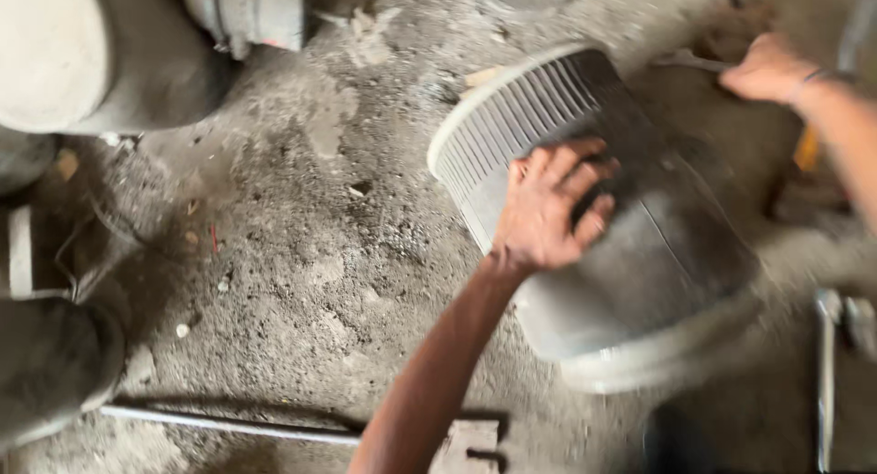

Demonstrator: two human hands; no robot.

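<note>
Left hand (548,209): fingers (585,177) spread flat on one finned grey metal housing (630,255) lying tilted on the concrete floor (301,255). Right hand (772,68): fingers clenched around one thin metal tool (690,61).

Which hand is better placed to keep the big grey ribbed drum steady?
Left. The left hand lies flat on the grey ribbed metal drum; the right hand is beyond it, gripping a thin metal tool.
</note>
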